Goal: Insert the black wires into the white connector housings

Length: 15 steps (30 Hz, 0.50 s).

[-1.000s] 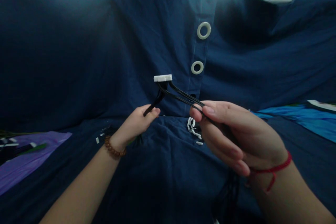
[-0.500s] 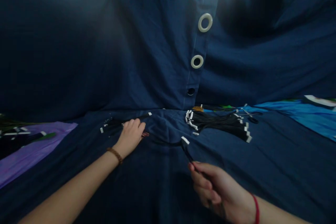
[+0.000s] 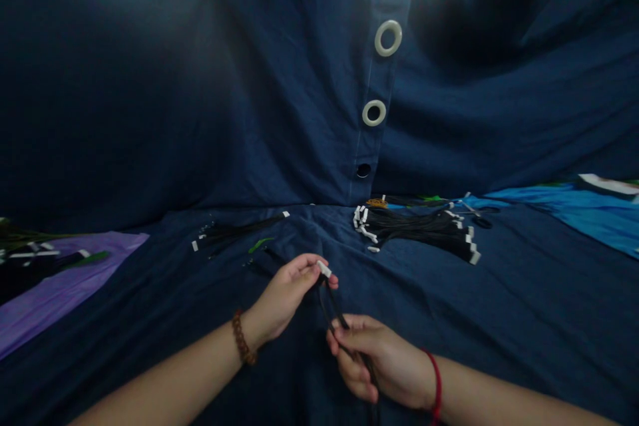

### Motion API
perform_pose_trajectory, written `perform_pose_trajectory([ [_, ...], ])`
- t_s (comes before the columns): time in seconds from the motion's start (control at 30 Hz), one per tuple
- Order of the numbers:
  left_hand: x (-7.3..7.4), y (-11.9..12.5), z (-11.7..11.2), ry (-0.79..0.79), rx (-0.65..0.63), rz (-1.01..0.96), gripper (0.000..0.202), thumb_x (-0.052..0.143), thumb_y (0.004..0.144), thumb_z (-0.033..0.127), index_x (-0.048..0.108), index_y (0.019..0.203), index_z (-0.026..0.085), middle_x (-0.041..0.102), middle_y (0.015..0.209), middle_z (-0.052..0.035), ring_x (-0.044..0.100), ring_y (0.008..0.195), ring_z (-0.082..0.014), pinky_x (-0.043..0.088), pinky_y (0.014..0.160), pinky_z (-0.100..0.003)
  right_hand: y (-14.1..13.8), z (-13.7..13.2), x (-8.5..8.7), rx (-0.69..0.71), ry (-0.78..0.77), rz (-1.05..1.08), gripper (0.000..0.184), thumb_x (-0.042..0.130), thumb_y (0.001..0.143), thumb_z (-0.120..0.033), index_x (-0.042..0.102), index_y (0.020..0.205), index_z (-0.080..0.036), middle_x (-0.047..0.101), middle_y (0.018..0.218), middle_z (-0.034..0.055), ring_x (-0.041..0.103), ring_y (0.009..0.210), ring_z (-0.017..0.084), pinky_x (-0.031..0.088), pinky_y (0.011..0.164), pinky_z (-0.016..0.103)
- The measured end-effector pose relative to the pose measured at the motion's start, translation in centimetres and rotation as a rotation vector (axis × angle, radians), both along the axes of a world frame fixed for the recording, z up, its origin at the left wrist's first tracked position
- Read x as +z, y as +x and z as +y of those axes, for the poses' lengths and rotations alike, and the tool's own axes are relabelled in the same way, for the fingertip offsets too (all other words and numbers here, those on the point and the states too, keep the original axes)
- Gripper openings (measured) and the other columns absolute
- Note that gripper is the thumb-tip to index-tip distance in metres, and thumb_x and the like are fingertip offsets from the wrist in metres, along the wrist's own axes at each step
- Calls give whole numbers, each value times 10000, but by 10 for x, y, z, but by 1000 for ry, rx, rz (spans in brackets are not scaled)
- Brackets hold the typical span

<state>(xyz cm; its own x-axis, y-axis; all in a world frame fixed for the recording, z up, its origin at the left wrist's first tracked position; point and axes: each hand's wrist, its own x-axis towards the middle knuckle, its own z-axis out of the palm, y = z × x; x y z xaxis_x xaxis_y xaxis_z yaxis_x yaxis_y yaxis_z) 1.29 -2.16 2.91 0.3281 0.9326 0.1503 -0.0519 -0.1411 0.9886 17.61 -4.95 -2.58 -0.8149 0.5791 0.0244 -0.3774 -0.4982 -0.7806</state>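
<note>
A black cable (image 3: pixel 335 306) with a white connector (image 3: pixel 324 269) at its end runs between my two hands. My left hand (image 3: pixel 287 289) is closed, with thumb and fingers pinching the white connector. My right hand (image 3: pixel 377 356) is wrapped round the black strands below it, and they trail down past the palm. Beyond my left hand lie a few thin black cables (image 3: pixel 234 231) with white ends, and a small green strip (image 3: pixel 259 244). To the right rests a thick bundle of black cables (image 3: pixel 414 229) with white connectors at both ends.
Dark blue cloth (image 3: pixel 499 306) covers the surface and hangs behind it, with ring eyelets (image 3: pixel 388 38). Scissors (image 3: pixel 480 216) lie beyond the bundle. Purple material (image 3: pixel 104 259) holding more cables is at left; blue material (image 3: pixel 564 210) is at right.
My left hand has moved right and nearer from beside the left cables, and now pinches the connector. My right hand has shifted left with the cable. The green strip has come into view.
</note>
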Motion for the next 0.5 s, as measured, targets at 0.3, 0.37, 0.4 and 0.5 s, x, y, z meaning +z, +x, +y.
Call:
perform_pose_trajectory([
  [0.3,-31,-4,5,-116,267,-367,102,601,761,224,555,696,160,655,709,-22,596,707,-134,444,734,-259,9,-15,17,-113,-107,-121,258,435,851,-385,516,781,-150,491,365,-32,455,292,87,351,341,167],
  [0.37,-34,-5,6,-120,298,-417,88,595,765,209,550,704,165,657,730,-16,597,726,-130,441,764,-268,15,-24,28,-124,-143,-132,262,460,832,-396,524,769,-150,482,378,-31,426,310,67,331,361,152],
  [0.4,-35,-6,6,-122,314,-441,84,591,768,206,547,707,168,655,739,-11,597,734,-127,440,777,-272,20,-27,33,-128,-144,-154,259,501,810,-393,535,752,-143,479,402,-32,417,333,51,303,368,134],
  [0.5,-38,-7,11,-135,359,-504,80,572,782,202,541,715,171,646,758,3,595,765,-119,434,816,-280,38,-34,38,-106,14,-427,313,650,687,-434,580,689,-129,492,529,-14,444,440,43,309,422,134],
])
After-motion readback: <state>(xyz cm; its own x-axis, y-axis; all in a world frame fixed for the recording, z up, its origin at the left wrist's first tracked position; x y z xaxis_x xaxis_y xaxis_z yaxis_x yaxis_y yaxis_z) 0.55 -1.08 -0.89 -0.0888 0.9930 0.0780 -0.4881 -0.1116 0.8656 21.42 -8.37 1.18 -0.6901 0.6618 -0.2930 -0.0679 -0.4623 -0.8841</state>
